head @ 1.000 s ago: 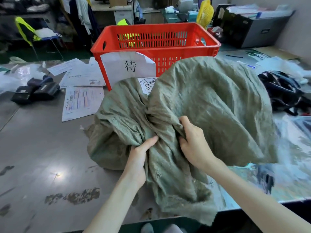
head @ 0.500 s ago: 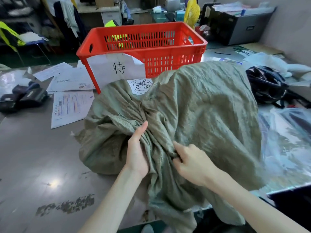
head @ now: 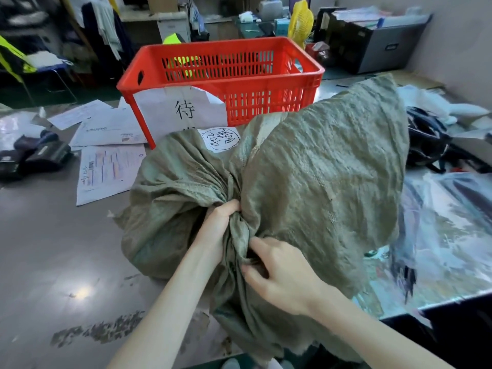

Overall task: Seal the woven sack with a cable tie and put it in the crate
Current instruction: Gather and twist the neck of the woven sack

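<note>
crumpled olive-green woven sack [head: 319, 169] on grey table [head: 53, 249], near side of red slotted plastic crate [head: 221, 75], neck bunched way tighter than before, left hand [head: 221, 230] now fisted round it, right hand [head: 282, 272] pinching the folds just below

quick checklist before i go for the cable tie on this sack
1. Neck of the woven sack gathered: ok, left hand grips the bunch.
2. Right hand helping: ok, its fingers pinch folds just below.
3. Cable tie within reach: cannot tell, none in view.
4. Neck already tied: not ok, nothing round it.
5. Crate ready: ok, upright behind the sack, open top.
</note>
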Demonstrator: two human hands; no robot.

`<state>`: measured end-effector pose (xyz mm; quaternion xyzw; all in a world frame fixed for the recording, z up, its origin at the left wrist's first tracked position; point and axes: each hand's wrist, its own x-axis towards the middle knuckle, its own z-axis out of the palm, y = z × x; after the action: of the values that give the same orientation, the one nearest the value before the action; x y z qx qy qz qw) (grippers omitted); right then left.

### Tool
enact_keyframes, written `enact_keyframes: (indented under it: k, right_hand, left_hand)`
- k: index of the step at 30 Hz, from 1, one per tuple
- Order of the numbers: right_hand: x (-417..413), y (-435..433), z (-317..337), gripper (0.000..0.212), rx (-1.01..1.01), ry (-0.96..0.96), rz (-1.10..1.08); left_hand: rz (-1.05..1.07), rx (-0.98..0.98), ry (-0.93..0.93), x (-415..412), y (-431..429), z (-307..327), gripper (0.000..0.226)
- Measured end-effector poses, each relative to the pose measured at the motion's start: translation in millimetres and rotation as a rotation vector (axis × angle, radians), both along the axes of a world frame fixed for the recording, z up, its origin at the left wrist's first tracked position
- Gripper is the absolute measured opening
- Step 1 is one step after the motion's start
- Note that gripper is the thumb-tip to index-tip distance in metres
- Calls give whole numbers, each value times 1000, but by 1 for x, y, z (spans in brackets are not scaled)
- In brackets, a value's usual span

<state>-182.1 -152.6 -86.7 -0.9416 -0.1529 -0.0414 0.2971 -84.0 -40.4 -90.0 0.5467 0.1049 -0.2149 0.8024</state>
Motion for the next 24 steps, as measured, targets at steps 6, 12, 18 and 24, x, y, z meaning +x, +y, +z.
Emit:
enact_keyframes:
  k: [6, 12, 18, 24]
  right_hand:
    - [4, -9, 16, 28, 205, -381, -203]
    - [28, -20, 22, 65, 29, -326, -539]
    - [35, -18, 11, 66, 285, -164, -478]
    - [29, -11, 3, 39, 349, -181, -370]
  left_hand:
    - [-193, -119, 56, -7, -2, 1, 42]
    - [-149, -167, 9, -9, -3, -7, 38]
    - [-134, -177, 25, -11, -5, -15, 47]
    - [-162, -311, 88, -12, -6, -9, 52]
